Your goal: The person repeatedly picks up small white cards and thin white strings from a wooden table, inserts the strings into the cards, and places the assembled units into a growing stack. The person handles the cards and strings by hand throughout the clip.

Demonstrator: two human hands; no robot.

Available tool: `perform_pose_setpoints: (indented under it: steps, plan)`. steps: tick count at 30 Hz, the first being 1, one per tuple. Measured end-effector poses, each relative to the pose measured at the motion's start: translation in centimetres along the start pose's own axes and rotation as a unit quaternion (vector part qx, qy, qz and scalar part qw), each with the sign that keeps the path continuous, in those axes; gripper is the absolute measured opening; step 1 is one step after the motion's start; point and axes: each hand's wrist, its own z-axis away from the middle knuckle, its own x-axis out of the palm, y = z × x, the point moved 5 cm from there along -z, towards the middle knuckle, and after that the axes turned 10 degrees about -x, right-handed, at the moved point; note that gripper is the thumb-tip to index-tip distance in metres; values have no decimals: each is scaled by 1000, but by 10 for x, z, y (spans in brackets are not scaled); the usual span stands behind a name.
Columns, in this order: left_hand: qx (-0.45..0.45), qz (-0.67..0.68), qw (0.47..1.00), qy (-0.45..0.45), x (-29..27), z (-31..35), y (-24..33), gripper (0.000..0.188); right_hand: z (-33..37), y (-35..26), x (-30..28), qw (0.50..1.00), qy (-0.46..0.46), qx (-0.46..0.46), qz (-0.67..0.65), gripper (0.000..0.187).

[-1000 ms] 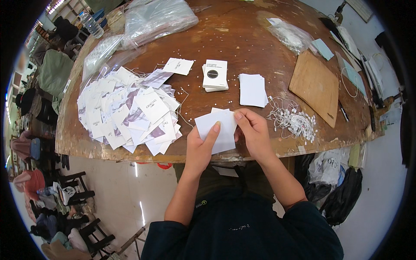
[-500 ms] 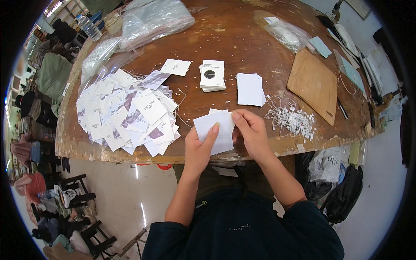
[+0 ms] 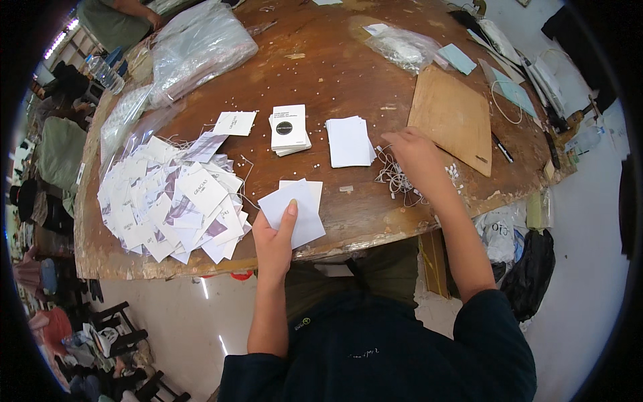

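Note:
My left hand (image 3: 276, 236) grips a few white cards (image 3: 297, 210) at the near edge of the round wooden table (image 3: 335, 74), thumb pressed on top. My right hand (image 3: 416, 155) is out to the right, fingers down on a tangle of white strings (image 3: 402, 177); whether it has pinched one I cannot tell. Just beyond lie a stack of blank white cards (image 3: 349, 141) and a stack of cards with a black round mark (image 3: 288, 127). A large heap of finished white and purple tagged cards (image 3: 171, 201) spreads to the left.
A thin wooden board (image 3: 452, 117) lies at the right, with a black pen (image 3: 503, 148) beside it. Clear plastic bags (image 3: 194, 43) and a small bag (image 3: 405, 45) sit farther back. Another person's arm (image 3: 137, 10) shows at the top left. Chairs stand below left.
My right hand has left the white cards and moved right onto the pile of strings. The left hand alone keeps the cards.

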Motion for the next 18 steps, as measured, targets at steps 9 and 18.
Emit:
perform_pose_setpoints:
  steps: [9,18]
  plan:
    - [8,24,1000,-7,-4,4,-2,34,7,8,3,984,-127,118,50,8]
    - [11,8,1000,7,-6,5,-2,32,20,34,-51,904,212,228,-293,11]
